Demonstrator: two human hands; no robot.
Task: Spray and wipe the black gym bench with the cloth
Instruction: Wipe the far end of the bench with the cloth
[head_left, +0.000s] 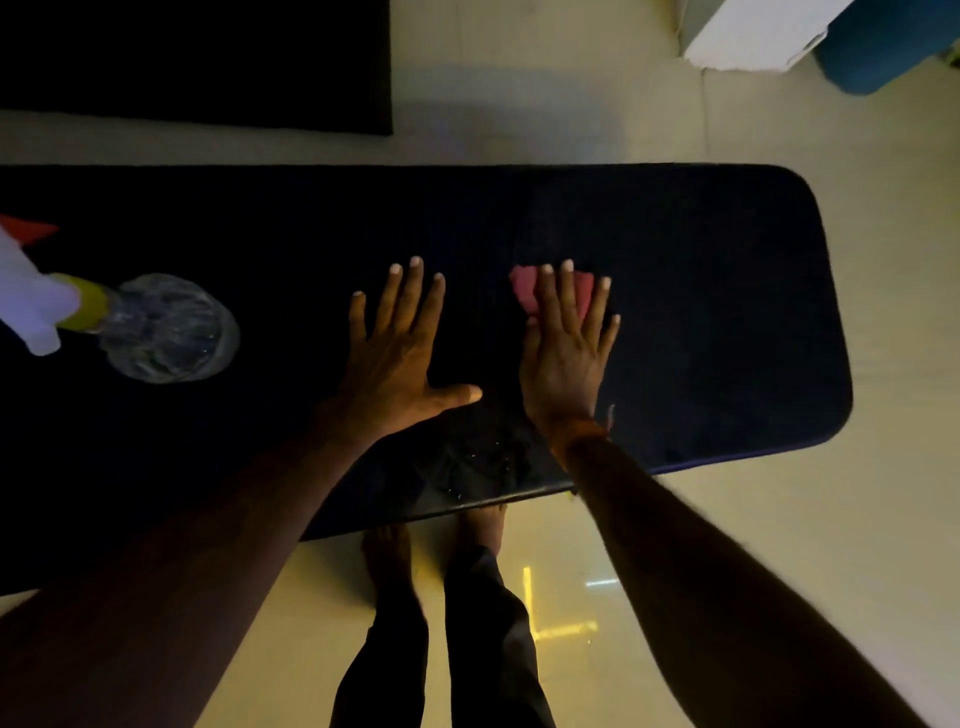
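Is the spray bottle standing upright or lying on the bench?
Standing upright. The spray bottle is seen from above on the black bench: its round clear body shows as a circle, with the white trigger head over it.

view from above of a black gym bench (701, 322) lying across a pale tiled floor (571, 78). the left hand (400, 358) lies flat on the pad, fingers spread. the right hand (566, 353) presses flat on a pink cloth (522, 288). a clear spray bottle (156, 327) stands on the bench, well to the left. bare feet (389, 556) show below the bench edge.
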